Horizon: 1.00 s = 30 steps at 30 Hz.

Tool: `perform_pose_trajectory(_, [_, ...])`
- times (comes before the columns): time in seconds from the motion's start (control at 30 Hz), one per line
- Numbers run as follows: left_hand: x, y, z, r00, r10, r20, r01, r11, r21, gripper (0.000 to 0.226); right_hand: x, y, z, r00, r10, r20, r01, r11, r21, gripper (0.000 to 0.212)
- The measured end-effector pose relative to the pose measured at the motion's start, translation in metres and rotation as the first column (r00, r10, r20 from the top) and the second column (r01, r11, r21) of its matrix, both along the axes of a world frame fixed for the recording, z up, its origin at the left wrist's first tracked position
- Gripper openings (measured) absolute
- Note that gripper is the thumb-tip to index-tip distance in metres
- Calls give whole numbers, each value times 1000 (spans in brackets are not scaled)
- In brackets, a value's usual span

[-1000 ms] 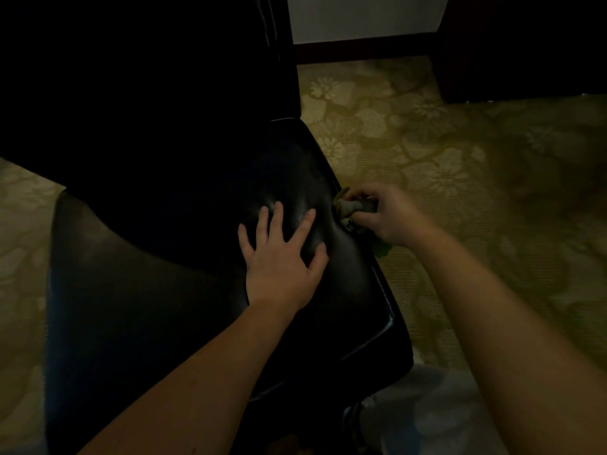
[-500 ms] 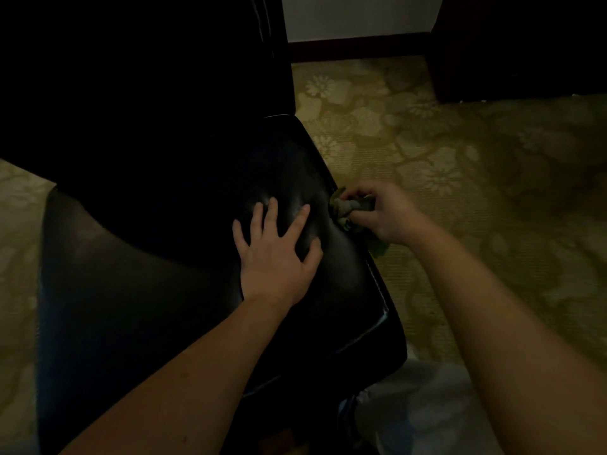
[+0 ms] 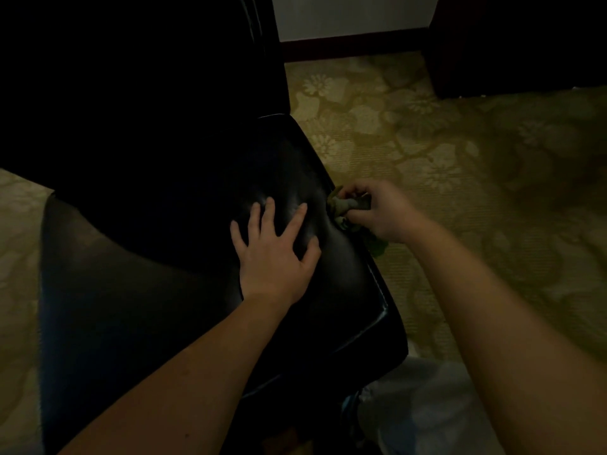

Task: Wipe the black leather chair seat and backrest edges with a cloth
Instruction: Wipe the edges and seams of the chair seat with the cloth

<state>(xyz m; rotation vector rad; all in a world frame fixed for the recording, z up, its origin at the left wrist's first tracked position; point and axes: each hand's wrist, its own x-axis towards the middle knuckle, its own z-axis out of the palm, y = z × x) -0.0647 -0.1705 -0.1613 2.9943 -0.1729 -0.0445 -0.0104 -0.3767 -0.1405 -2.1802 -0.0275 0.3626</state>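
Looking down in dim light through the head view, the black leather chair seat (image 3: 345, 290) fills the middle of the scene, with a faint sheen on its padding and a stitched seam along its right edge. The chair's tall black backrest (image 3: 147, 93) rises at the far left, too dark to show any surface detail.

The left hand (image 3: 272, 254) lies flat on the seat, palm down, near the cushion's right side. Its fingers (image 3: 295, 221) are straight and spread apart, with the thumb angled out to the right. It holds nothing.

The right hand (image 3: 384, 211) is just off the seat's right edge, a little farther away than the left hand. Its fingers are curled round a bunched, dull green cloth (image 3: 345, 208), and the thumb closes on it from the near side. The crumpled end of the cloth sticks out to the left and touches the seat's rounded right edge, roughly midway along it. Another bit hangs below the hand, beside the chair. The two hands are near each other but apart, with a strip of leather between them.

Around the chair lies a yellow-green carpet with a pale flower pattern (image 3: 460, 159). At the far end a dark red-brown skirting board (image 3: 351, 44) runs under a pale wall, and a dark piece of furniture (image 3: 525, 44) stands at the far right. Near the seat's near right corner is some pale bluish-white fabric (image 3: 427, 405); what it belongs to I cannot tell.
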Motion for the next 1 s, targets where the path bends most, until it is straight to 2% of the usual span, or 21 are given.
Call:
perform_pose_trajectory(0.1, [2,-2,1,1000,16,4,-16,1000,-11,62,-3,8,-1,992,-57,115,62,998,-34,32])
perform_pose_trajectory(0.17, [3,-4,1,1000,24,11,-24,1000,-12,61,-3,1,5,999,-26,37,26,1000,-2,34])
perform_pose_trajectory(0.23, [3,-4,0,999,30,23,-30,999,-14,60,-4,-10,13,992,49,-114,-43,997,56,35])
perform_pose_trajectory(0.3, [3,-3,0,999,28,23,-28,999,-19,59,-7,-16,14,980,99,-171,-88,994,67,34])
perform_pose_trajectory(0.43, [2,-2,3,1000,16,-6,-16,1000,-15,60,-9,-7,6,999,16,-48,-16,1000,-9,30])
perform_pose_trajectory(0.53, [2,-3,4,1000,18,-23,-18,1000,-6,61,-8,6,-3,991,-91,97,96,994,-48,34])
perform_pose_trajectory(0.6, [2,-3,4,1000,22,-20,-22,1000,-9,62,-5,11,-4,984,-109,138,118,991,-56,36])
perform_pose_trajectory(0.67, [3,-3,4,1000,21,-19,-21,1000,-12,62,0,7,0,996,-81,45,82,996,-24,35])
perform_pose_trajectory(0.77, [2,-2,5,999,16,-29,-16,1000,-11,60,2,-11,10,981,45,-186,-37,998,46,32])
perform_pose_trajectory(0.83, [1,-2,5,999,15,-34,-15,1000,-10,60,-2,-17,14,963,89,-254,-71,994,79,31])
perform_pose_trajectory(0.9, [0,-2,6,999,3,-42,-4,1000,-5,61,-7,-13,14,977,52,-209,-46,998,32,29])
perform_pose_trajectory(1.0, [-1,-2,10,998,-12,-69,13,1000,20,65,-14,3,8,998,-60,-1,60,996,-66,31])
